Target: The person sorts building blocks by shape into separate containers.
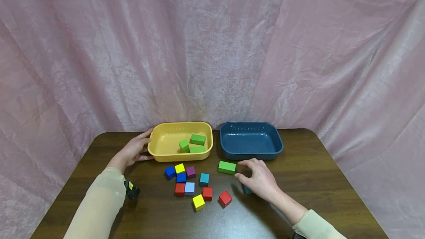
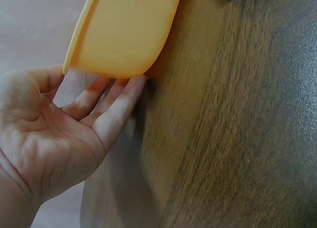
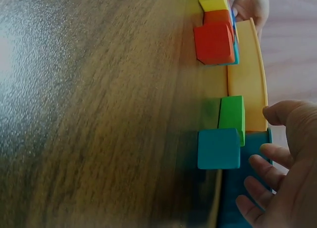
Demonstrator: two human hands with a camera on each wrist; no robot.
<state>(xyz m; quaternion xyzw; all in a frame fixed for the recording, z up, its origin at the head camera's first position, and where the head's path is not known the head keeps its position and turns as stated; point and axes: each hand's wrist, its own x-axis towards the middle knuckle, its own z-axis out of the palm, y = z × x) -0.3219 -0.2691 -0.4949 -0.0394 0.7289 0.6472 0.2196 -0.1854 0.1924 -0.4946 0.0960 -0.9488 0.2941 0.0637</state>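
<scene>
My left hand (image 1: 134, 148) rests against the left end of the yellow tray (image 1: 156, 156), its fingers spread along the wall. In the left wrist view, the fingertips touch the yellow tray (image 2: 124, 40) from outside. Three green blocks (image 1: 197, 139) lie inside it. My right hand (image 1: 260, 178) hovers just right of a green rectangular block (image 1: 227, 167), thumb and fingers apart around nothing. Partly hidden beneath this hand is a teal block (image 1: 248, 190). The right wrist view shows the green block (image 3: 232, 119) behind the teal block (image 3: 219, 149).
A dark blue tray (image 1: 251, 156) stands right of the yellow one. Several cubes lie in front of the trays, among them a red cube (image 1: 225, 198), a yellow cube (image 1: 199, 202), a purple cube (image 1: 190, 172) and a teal cube (image 1: 204, 179). A pink curtain (image 1: 212, 47) hangs behind the table.
</scene>
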